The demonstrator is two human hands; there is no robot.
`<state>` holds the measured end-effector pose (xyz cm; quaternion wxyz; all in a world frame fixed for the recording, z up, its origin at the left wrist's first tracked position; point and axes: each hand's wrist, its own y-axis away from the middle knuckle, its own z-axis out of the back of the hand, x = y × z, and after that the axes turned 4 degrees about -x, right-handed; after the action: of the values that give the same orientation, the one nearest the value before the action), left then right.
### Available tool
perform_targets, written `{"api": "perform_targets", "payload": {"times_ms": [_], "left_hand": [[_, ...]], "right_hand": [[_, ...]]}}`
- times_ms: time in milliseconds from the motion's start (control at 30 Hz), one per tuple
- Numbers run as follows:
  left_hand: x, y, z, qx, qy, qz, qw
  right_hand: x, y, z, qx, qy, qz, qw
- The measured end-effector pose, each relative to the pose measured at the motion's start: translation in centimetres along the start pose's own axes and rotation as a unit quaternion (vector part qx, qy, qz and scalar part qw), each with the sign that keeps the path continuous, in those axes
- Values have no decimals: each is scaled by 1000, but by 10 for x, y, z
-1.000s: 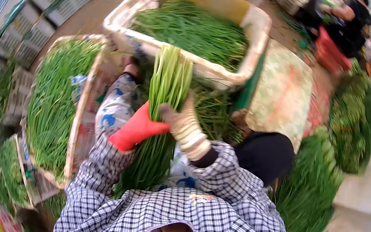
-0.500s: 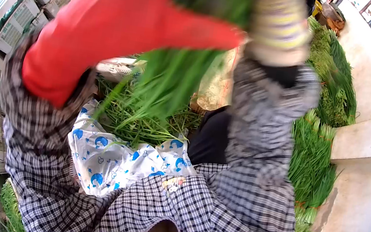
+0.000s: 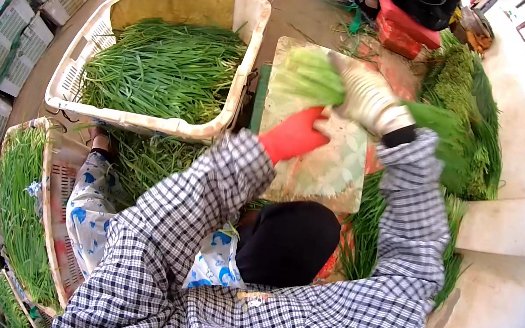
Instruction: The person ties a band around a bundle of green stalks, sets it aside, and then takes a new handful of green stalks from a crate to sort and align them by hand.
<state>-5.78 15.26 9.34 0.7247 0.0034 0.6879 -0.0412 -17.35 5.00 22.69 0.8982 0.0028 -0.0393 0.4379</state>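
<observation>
My right hand (image 3: pixel 369 97), in a whitish ribbed glove, is closed round a bundle of garlic chives. The pale stem ends (image 3: pixel 306 75) stick out to the left, blurred by motion, and the green leaves (image 3: pixel 439 139) trail to the right. Below the stems, my left hand (image 3: pixel 295 134) in a red glove is apart from the bundle, its thumb and fingers spread and seemingly holding nothing. Both hands are over a worn, pale board (image 3: pixel 328 180) in front of me.
A white crate (image 3: pixel 251 60) full of green chives stands front left. Another crate (image 3: pixel 56 201) of chives sits at my left side. More bundles (image 3: pixel 466 93) are piled on the right beside a pale ledge (image 3: pixel 502 288). Loose leaves (image 3: pixel 164 163) lie near my legs.
Both hands have come down from high in front of me to over the board. The chives, earlier hanging leaves-down by the red glove, now lie sideways in my right hand.
</observation>
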Motion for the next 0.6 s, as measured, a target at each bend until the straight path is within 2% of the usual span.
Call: {"api": "perform_targets", "payload": {"times_ms": [33, 67, 133, 167, 200, 267, 333, 367, 400, 467, 500, 533, 600], "left_hand": [[28, 12, -1, 30, 27, 65, 997], [48, 30, -1, 60, 55, 129, 988], [21, 85, 13, 98, 45, 150, 983], [14, 109, 24, 98, 35, 192, 976], [13, 133, 35, 97, 25, 235, 967], [30, 186, 57, 42, 26, 235, 971], [57, 237, 82, 11, -74, 249, 966], [74, 258, 91, -11, -191, 175, 966], [83, 272, 99, 23, -258, 187, 948], [88, 282, 101, 47, -377, 126, 916], [92, 279, 97, 49, -439, 80, 894], [100, 276, 92, 44, -437, 88, 894], [120, 277, 89, 80, -533, 26, 842]], "right_hand": [[-15, -3, -49, 24, -14, -8, 1000], [3, -9, -54, 141, -13, -69, 987], [1, -9, -109, 162, -58, -62, 983], [-1, -10, -119, 171, -68, -57, 981], [-1, -9, -127, 144, -67, -53, 986], [-2, -7, -137, 131, -76, -44, 988], [-2, -9, -142, 95, -47, -6, 994], [-7, -8, -149, 71, -48, -1, 996], [-8, -7, -154, 48, -51, 5, 998], [10, -10, -156, 64, 2, -48, 997], [5, -7, -166, 40, 2, -27, 999], [4, -6, -167, 14, 6, -8, 1000], [16, -4, -166, 44, 29, -35, 998]]}}
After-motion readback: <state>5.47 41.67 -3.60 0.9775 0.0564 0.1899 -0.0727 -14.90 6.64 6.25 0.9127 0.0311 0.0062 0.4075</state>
